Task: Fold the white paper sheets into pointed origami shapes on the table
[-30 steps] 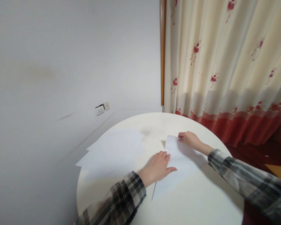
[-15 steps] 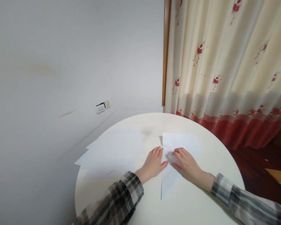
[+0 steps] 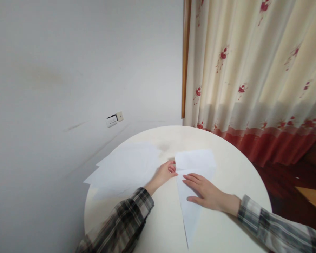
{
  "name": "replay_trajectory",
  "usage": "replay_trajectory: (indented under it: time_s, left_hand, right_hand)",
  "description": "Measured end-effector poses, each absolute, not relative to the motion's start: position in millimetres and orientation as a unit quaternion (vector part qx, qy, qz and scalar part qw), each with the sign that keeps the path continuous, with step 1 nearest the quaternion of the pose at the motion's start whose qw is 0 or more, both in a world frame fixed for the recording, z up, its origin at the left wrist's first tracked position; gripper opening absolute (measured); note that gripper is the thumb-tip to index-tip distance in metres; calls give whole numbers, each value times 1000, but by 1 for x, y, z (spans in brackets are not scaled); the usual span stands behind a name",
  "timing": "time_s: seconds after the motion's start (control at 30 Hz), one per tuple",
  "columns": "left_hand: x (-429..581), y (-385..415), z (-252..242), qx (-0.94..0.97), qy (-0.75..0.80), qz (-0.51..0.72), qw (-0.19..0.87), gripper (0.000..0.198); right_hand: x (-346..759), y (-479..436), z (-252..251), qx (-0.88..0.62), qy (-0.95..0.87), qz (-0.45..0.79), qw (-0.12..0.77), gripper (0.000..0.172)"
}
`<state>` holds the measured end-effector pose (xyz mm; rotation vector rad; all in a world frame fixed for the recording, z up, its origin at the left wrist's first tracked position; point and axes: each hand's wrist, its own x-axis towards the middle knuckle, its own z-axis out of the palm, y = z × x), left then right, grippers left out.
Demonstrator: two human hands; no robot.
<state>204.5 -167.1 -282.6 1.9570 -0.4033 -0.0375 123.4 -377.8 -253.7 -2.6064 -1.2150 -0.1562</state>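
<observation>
A folded sheet of white paper [image 3: 196, 160] lies on the round white table, tapering to a narrow point toward me. At its left edge, the thumb and curled fingers of my left hand [image 3: 163, 175] pinch the paper. My right hand [image 3: 205, 192] rests over the middle of the sheet, fingers stretched out and thumb apart, palm down. A crease runs across the paper just above the right fingertips.
Several loose white sheets [image 3: 126, 168] lie at the table's left, some corners jutting past its edge. The round table [image 3: 163, 225] stands near a wall with a socket [image 3: 112, 121]. A flowered curtain [image 3: 242, 70] hangs behind on the right.
The folded paper has turned slightly and shifted toward me and to the left. My left hand went from lying flat to pinching the edge; my right hand slid nearer me and flattened.
</observation>
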Motion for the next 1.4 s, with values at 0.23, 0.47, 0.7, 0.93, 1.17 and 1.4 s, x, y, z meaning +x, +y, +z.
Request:
replay_trajectory:
  time_s: [0.23,0.47,0.7,0.93,1.17,1.4]
  left_hand:
    - [208,-159,-284,851,-201,4,485,10]
    - [213,-157,-284,858,-257,16,444,7]
    - [208,-152,-283,854,-303,15,423,10]
    - [196,-156,-277,866,-355,52,349,26]
    - [182,-170,-274,825,-410,-2,389,53]
    - [174,-169,-273,864,-394,43,309,41]
  right_hand:
    - [134,-360,-258,-883,-430,-124,140,34]
    - [132,-362,-269,-873,-451,-126,134,38]
    - [136,-371,-259,-865,-472,-80,148,40]
    - [139,-393,-263,-884,-420,-112,171,34]
    - [138,-399,-264,-893,-405,-94,170,33]
    - [139,-397,-259,-913,-375,-79,143,29]
